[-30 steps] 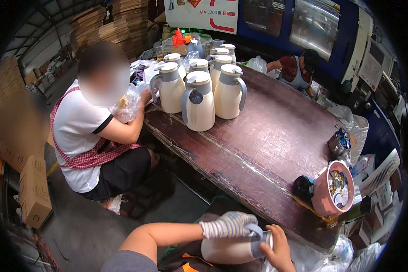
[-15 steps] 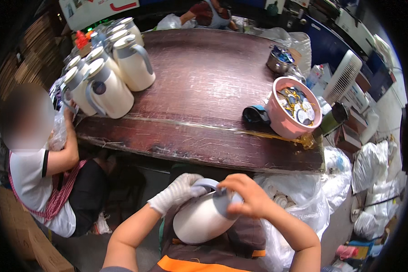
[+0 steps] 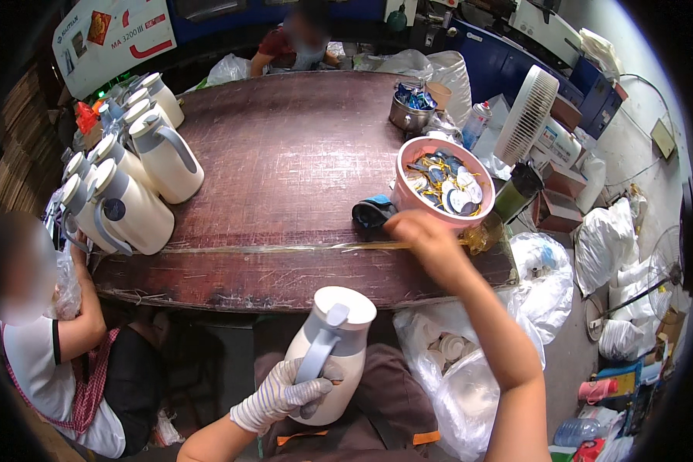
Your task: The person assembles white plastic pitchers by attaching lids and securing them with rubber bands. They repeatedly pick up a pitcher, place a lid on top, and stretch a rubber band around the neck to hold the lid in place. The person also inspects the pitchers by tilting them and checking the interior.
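A cream vacuum jug (image 3: 338, 389) with a grey collar, handle and white lid stands upright on my lap. My left hand (image 3: 285, 394), in a striped white knit glove, is closed round the lower part of its grey handle. My bare right hand (image 3: 431, 245) is stretched forward over the table, smeared by motion, so its fingers are unclear. Right behind it stands a pink bucket (image 3: 409, 181) full of round dark and white tags (image 3: 448, 181) with yellow strings. A small black and blue pouch-like thing (image 3: 373, 212) lies beside that hand.
Several similar jugs (image 3: 135, 212) stand on the brown table (image 3: 262, 154) at left. A co-worker (image 3: 61, 369) sits there, another person (image 3: 288, 50) at the far edge. Plastic bags with white round parts (image 3: 450, 350) are right of my lap. A metal pot (image 3: 410, 119) and fan (image 3: 527, 112) stand far right.
The jug has gone from lying tilted in both hands to upright, its lid now showing. My right hand has left it and moved forward to the bucket; my left now grips the handle.
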The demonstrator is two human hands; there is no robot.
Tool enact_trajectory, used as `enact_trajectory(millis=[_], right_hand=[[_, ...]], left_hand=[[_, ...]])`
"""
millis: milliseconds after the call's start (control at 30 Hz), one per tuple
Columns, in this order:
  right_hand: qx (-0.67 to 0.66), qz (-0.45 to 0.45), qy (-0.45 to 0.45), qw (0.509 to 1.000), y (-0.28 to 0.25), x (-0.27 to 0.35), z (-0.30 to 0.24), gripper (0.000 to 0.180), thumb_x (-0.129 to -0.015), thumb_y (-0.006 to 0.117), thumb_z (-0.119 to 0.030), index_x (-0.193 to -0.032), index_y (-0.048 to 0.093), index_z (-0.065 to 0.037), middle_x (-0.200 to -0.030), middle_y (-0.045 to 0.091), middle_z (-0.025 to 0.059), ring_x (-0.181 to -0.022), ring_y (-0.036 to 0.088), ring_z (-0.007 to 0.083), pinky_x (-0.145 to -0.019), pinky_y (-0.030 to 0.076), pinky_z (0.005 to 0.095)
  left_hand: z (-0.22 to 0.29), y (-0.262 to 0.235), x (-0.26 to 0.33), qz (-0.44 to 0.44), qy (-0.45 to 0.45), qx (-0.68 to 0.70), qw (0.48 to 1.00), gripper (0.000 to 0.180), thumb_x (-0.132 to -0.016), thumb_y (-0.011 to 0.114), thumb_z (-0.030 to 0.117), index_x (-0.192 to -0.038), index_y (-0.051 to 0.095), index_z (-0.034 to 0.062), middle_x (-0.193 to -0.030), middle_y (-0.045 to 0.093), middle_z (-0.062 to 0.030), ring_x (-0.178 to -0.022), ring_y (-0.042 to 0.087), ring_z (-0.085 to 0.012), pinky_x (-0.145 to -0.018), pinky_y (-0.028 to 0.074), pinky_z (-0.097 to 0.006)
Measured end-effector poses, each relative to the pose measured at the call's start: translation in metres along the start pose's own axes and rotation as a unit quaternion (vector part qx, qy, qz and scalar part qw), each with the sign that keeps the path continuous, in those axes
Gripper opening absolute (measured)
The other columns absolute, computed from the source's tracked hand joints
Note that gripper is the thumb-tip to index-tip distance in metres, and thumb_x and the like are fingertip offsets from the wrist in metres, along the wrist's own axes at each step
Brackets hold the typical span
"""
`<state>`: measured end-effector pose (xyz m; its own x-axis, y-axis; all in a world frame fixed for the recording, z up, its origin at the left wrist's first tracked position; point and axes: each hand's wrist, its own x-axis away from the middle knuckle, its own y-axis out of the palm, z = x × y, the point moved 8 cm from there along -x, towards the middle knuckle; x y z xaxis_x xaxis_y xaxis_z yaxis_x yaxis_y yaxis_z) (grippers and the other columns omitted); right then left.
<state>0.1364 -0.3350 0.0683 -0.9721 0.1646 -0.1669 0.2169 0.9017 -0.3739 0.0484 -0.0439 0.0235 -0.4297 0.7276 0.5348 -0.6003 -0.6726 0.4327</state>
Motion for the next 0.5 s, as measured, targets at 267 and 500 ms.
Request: enact_trajectory(millis=[267,500], right_hand=[[0.601,-0.017,0.121,0.790,-0.157,-0.039,0.077,0.026,-0.073,0.068,-0.017,-0.098,0.074,-0.020,-0.100,0.067,0.0098,-0.100,0.063,0.0303,-0.086,0.050,0.0415],[0.395,0.261,-0.043,0.880,-0.157,-0.021,0.010,0.016,-0.085,0.063,-0.017,-0.098,0.069,-0.009,-0.090,0.067,0.0108,-0.086,0.065,0.0303,-0.077,0.050,0.0394]], left_hand=[[-0.026,-0.010,-0.026,-0.019,0.079,0.093,0.992,0.030,-0.092,0.061,0.020,-0.115,0.058,0.0015,-0.068,0.056,-0.0050,-0.062,0.055,-0.0139,-0.060,0.047,-0.028],[-0.014,-0.012,-0.036,0.022,0.093,0.069,0.993,0.041,-0.094,0.060,0.033,-0.115,0.057,-0.0009,-0.070,0.057,-0.0061,-0.066,0.057,-0.0169,-0.065,0.049,-0.032]])
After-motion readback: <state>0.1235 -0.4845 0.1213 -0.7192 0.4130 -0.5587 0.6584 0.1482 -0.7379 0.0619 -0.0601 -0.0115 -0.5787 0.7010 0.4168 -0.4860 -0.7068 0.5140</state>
